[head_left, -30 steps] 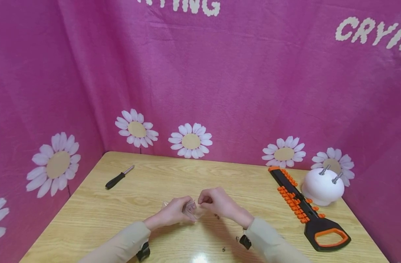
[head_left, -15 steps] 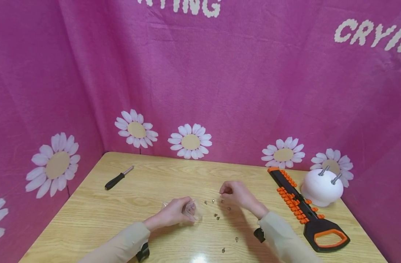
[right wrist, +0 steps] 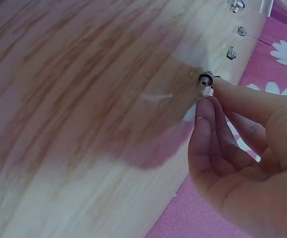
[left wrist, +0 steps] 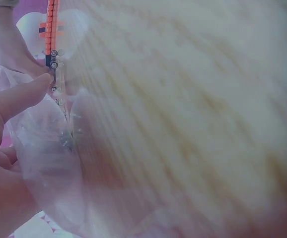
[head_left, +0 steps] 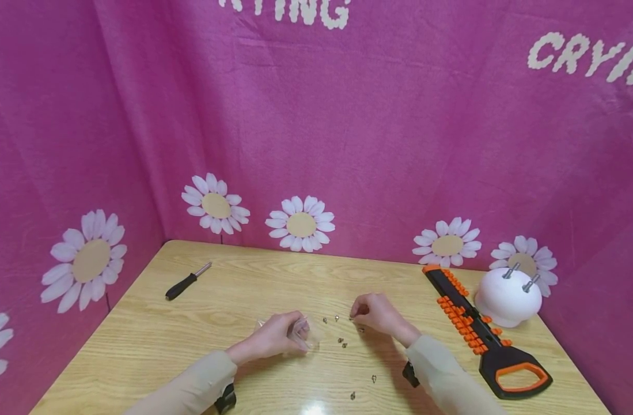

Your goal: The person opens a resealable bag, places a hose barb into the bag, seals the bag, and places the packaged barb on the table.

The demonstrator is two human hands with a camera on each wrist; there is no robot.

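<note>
My left hand [head_left: 281, 334] holds a clear plastic bag [head_left: 307, 333], its mouth turned toward the right hand. In the left wrist view, small shiny metal bits [left wrist: 66, 140] show through the bag [left wrist: 49, 134]. My right hand [head_left: 378, 313] is lowered to the tabletop, thumb and fingertips pinching a small metal screw [head_left: 351, 318]. The right wrist view shows a screw with a dark ring [right wrist: 205, 79] right at the fingertips of the right hand [right wrist: 252, 134]. Several similar screws [head_left: 337, 317] lie scattered on the wood between the hands and nearer the front.
A black-handled screwdriver [head_left: 188, 281] lies at the back left of the table [head_left: 254, 276]. To the right are a black and orange toothed tool with a loop handle [head_left: 489, 331] and a white rounded object with two metal pegs [head_left: 508, 297]. A pink curtain [head_left: 347, 144] stands behind.
My right hand has moved from the bag's mouth to the right and down onto a screw, uncovering other screws. The left hand and bag stay in place.
</note>
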